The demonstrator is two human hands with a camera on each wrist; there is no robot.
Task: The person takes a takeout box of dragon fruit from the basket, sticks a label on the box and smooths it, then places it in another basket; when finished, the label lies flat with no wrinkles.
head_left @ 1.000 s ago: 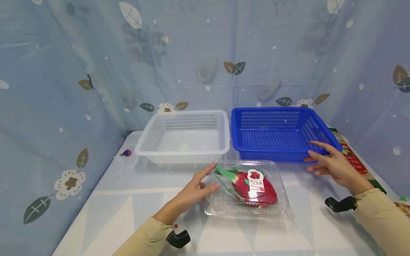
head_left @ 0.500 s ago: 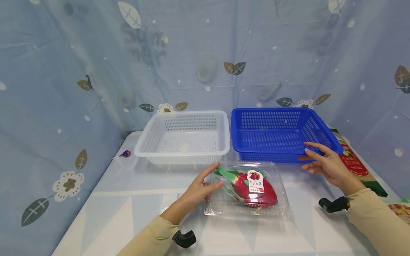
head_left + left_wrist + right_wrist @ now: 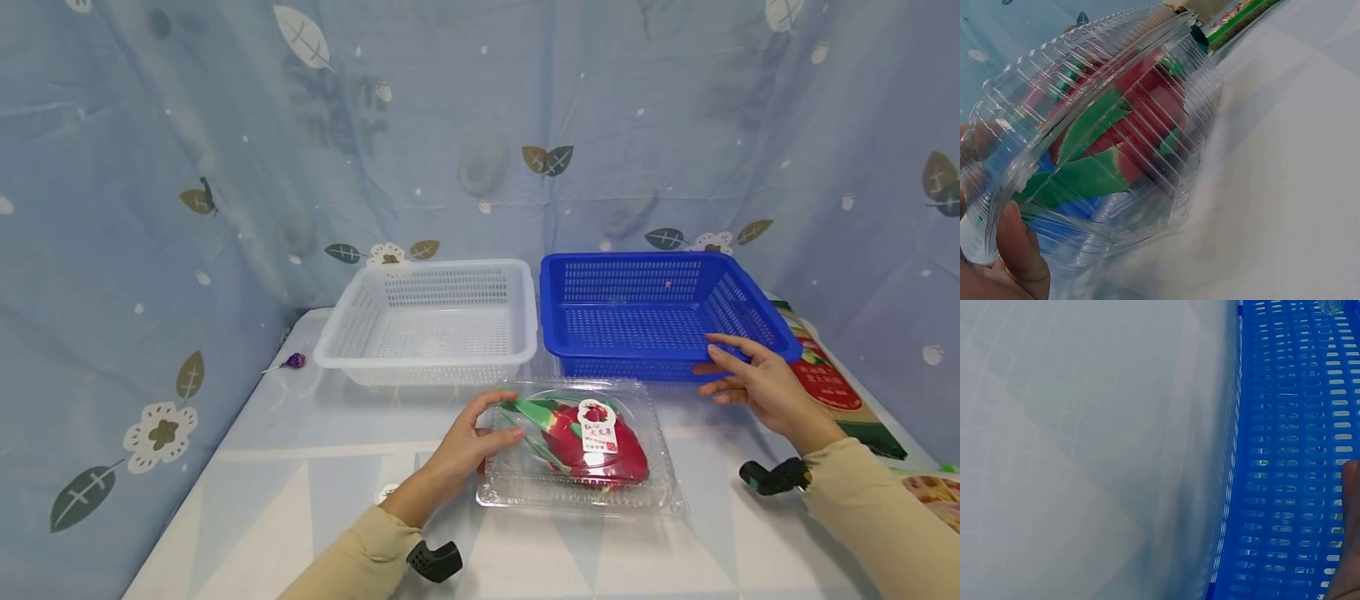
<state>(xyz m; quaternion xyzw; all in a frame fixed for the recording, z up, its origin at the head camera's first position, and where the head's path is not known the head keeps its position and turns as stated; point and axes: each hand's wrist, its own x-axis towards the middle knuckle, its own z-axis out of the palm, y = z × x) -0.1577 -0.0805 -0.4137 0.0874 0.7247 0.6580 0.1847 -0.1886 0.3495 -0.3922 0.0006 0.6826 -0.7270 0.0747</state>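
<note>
A clear plastic clamshell box (image 3: 577, 500) with a red and green dragon fruit (image 3: 632, 454) inside sits on the table in the head view, a white label on its lid. My left hand (image 3: 459, 450) grips the left end of it; in the left wrist view the thumb (image 3: 1019, 247) presses the near side, with fingers behind the plastic. To the right, my right hand (image 3: 765, 392) hovers by the front right of the blue basket (image 3: 637, 364), fingers loosely spread and holding nothing. Only a sliver of that hand shows in the right wrist view.
A white basket (image 3: 427, 363) stands left of the blue one, behind the clamshell. At the far left lies a purple lollipop (image 3: 296, 361). Beyond my right hand are a green and red food package (image 3: 836, 387) and another printed packet (image 3: 933, 493). A patterned curtain (image 3: 480, 125) surrounds the table.
My left hand has shifted slightly right and closer around the box's left end. My right hand has drifted a little left along the blue basket's front. The box has hardly moved.
</note>
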